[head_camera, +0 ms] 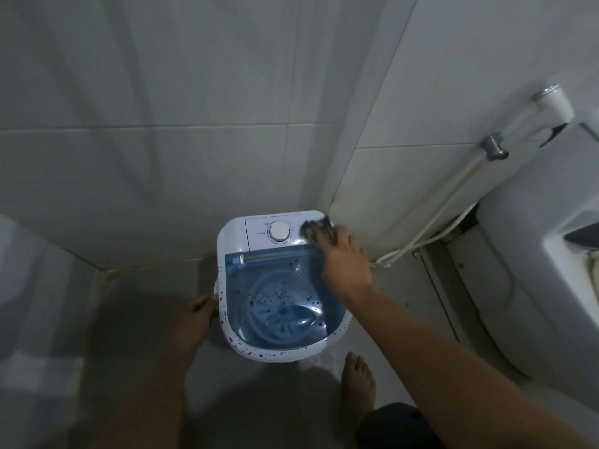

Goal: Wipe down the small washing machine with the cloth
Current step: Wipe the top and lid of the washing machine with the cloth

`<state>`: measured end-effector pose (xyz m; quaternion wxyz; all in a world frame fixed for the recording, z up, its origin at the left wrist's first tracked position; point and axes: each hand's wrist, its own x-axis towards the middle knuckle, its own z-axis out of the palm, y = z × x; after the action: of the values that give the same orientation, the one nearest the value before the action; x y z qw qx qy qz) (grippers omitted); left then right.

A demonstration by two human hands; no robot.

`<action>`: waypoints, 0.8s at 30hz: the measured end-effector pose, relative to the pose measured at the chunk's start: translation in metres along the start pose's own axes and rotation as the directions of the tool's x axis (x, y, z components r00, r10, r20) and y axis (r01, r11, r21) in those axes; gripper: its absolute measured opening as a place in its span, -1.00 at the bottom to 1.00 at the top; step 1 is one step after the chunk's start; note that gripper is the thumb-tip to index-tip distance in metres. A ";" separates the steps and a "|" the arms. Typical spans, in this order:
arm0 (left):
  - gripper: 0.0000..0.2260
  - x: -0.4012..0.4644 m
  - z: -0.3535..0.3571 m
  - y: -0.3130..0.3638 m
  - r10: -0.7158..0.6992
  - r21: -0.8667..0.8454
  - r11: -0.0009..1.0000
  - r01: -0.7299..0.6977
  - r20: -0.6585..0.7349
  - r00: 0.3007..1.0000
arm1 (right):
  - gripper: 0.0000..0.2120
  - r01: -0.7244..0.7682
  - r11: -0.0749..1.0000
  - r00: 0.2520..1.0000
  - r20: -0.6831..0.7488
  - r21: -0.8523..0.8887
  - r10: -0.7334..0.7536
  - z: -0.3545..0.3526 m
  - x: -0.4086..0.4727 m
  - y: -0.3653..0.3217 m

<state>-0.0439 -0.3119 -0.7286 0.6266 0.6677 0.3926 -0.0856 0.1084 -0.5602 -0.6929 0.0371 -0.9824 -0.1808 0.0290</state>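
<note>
The small white washing machine stands on the floor in the tiled corner. Its clear blue lid is speckled with dark spots, and a white dial sits on its back panel. My right hand presses a dark cloth flat onto the panel's right end, beside the dial. On the machine's left side my left hand grips the edge, fingers curled against the body.
A white toilet stands close on the right, with a bidet sprayer and its hose on the wall beside it. Tiled walls close in behind the machine. My bare foot rests on the floor in front.
</note>
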 end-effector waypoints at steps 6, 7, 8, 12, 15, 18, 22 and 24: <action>-0.81 0.002 -0.001 -0.001 -0.013 0.014 1.000 0.013 0.001 1.000 | -0.52 -0.244 0.956 0.963 0.154 0.161 0.220 -0.012 0.081 -0.008; -0.82 0.000 0.000 0.002 -0.016 0.008 1.000 0.016 0.006 1.000 | -0.53 -0.244 0.955 0.962 0.163 0.169 0.217 -0.012 0.081 -0.004; -0.84 0.000 0.001 0.003 -0.011 0.009 1.000 0.011 0.004 1.000 | -0.51 -0.229 0.957 0.967 0.153 0.180 0.203 -0.009 0.078 0.001; -0.82 -0.003 0.002 0.004 0.006 0.009 1.000 -0.006 -0.014 1.000 | -0.50 -0.160 0.920 0.987 0.038 0.359 0.156 0.014 0.040 0.024; -0.76 -0.004 0.000 0.001 0.025 0.016 1.000 -0.025 -0.023 0.999 | -0.56 -0.146 0.818 0.973 -0.071 0.556 0.222 0.035 -0.016 0.026; -0.75 -0.001 -0.001 0.001 0.005 0.025 1.000 -0.004 -0.027 1.000 | -0.56 -0.184 0.739 0.920 -0.150 0.649 0.361 0.057 -0.091 0.017; -0.76 0.002 -0.003 0.001 -0.005 0.012 1.000 0.005 0.001 1.000 | -0.56 -0.164 0.673 0.917 -0.141 0.721 0.374 0.057 -0.123 0.012; -0.79 0.003 -0.005 0.000 0.003 0.006 1.000 -0.003 0.005 1.000 | -0.58 -0.218 0.635 0.916 -0.069 0.741 0.395 0.049 -0.091 0.019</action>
<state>-0.0438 -0.3062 -0.7293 0.6257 0.6701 0.3896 -0.0876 0.0269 -0.6073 -0.7393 0.4334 -0.9009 0.0213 -0.0081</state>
